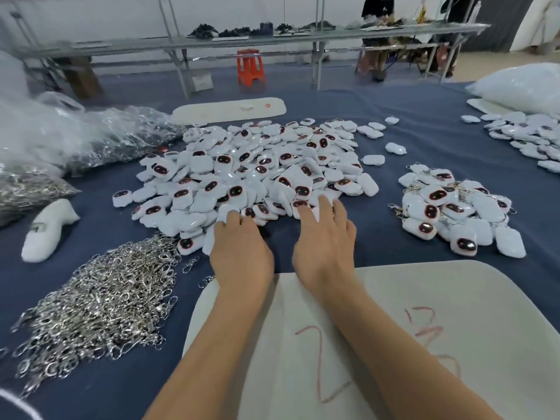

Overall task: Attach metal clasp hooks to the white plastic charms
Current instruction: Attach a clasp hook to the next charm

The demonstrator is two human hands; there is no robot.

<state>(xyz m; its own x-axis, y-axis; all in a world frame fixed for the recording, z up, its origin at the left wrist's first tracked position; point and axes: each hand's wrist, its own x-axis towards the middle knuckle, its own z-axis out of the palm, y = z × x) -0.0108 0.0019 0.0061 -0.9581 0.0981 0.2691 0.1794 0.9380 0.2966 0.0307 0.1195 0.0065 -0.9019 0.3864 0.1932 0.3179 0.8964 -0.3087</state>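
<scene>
A person reaches both bare forearms across a blue cloth-covered table (409,122) toward a large heap of white plastic charms with dark red oval faces (257,168). The left hand (239,247) lies palm down at the heap's near edge, its fingers extended and touching the nearest charms; whether it holds one cannot be told. The right hand (325,241) also lies palm down, fingers straight and spread, the fingertips (303,212) resting on charms at the front of the heap; nothing is gripped.

To the left, near the person, lies a loose pile of shiny silver metal clasp hooks (100,310), with a few stray hooks just beside the left wrist. To the right sits a smaller pile of charms with hooks already attached (454,210).

Under the forearms lies a white rounded foam board (454,298) with red handwriting; a "2" can be read, the other marks cannot. A white foam shoe-shaped block (48,231) lies at the left, and clear plastic bags of more metal hooks (121,134) behind it. An orange plastic stool (250,66) stands on the floor beyond the table.
</scene>
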